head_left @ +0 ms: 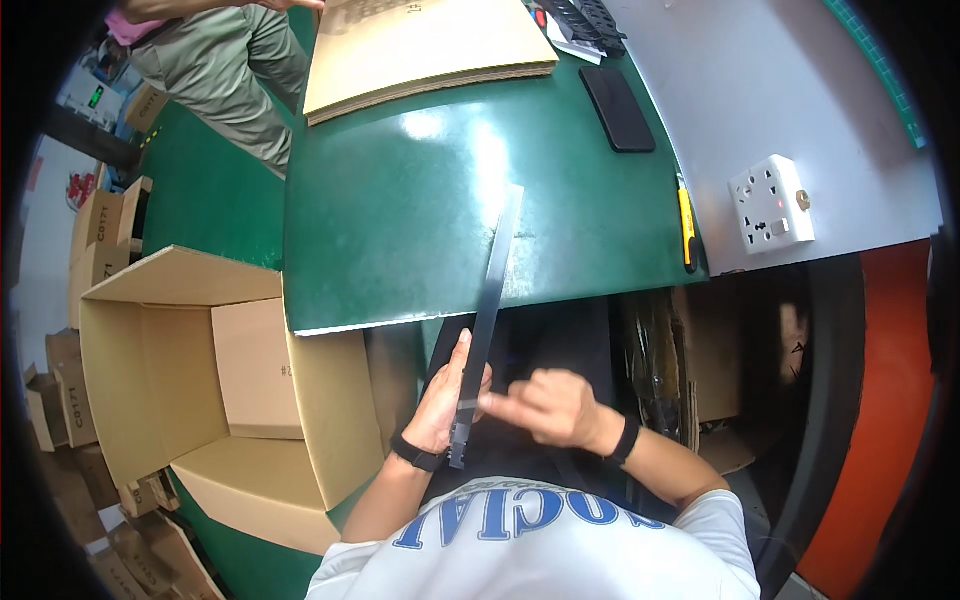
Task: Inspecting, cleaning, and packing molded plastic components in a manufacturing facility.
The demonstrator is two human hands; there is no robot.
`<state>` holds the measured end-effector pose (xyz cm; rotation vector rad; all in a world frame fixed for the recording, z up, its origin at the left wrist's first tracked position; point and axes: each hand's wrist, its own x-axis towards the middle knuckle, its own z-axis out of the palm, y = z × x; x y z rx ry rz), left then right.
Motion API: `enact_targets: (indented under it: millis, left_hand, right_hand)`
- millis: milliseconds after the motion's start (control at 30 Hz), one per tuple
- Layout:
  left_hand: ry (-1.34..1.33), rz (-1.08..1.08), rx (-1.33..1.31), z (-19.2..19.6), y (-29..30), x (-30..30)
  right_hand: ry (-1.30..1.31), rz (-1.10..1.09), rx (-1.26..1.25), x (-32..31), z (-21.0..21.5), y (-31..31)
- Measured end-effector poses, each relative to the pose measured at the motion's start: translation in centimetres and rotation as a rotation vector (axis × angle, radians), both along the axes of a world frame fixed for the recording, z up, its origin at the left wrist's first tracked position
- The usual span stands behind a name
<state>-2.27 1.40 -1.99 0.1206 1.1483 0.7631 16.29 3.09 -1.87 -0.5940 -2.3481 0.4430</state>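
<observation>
A long, narrow black strip (487, 300) slants up from my lap, its far end over the green table and its near end notched. My left hand (440, 400) is closed around its lower part, thumb along the side. My right hand (552, 408) is at the strip's other side, with most fingers curled in and the index finger reaching to its lower part. A pale, see-through band (468, 404) crosses the strip by that fingertip. Whether the right fingers pinch anything is too small to tell.
The green table (400, 220) bears flat cardboard (430, 60), a black phone (617, 110) and a yellow cutter knife (687, 225). An open carton (150, 370) stands at left. A white socket (772, 205) is on the right wall. Another person (220, 70) stands at upper left.
</observation>
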Motion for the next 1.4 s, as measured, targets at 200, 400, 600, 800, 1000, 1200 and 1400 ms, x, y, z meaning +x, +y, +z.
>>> enact_targets:
  millis: [200, 400, 600, 800, 1000, 1200, 1400]
  left_hand:
    - [-0.132, -0.075, 0.134, -0.5, -0.3, -0.2]
    - [-0.094, 0.018, 0.131, -0.8, -1.1, -0.6]
    - [-0.189, 0.073, 0.594, 4.1, -3.5, -3.9]
    - [0.31, 0.394, 0.759, 8.5, -10.5, -15.4]
    - [0.818, 0.473, 0.572, 9.3, -16.9, -26.3]
    - [0.598, 0.231, 0.156, -2.3, -17.0, -32.7]
    - [0.514, -0.035, -0.115, -15.0, -13.1, -34.3]
  right_hand:
    - [-0.03, -0.407, 0.041, 0.5, 0.8, 11.0]
    - [-0.282, -0.607, 0.09, 0.0, -1.0, 17.0]
    - [-0.273, -0.717, 0.187, 1.8, -1.9, 15.8]
    - [-0.358, -0.699, 0.213, 1.8, -1.5, 16.3]
    - [-0.366, -0.666, 0.181, 1.6, -2.5, 17.2]
    - [-0.328, -0.583, 0.215, 2.1, -2.4, 17.3]
    - [-0.342, -0.62, 0.159, 2.1, -2.5, 17.0]
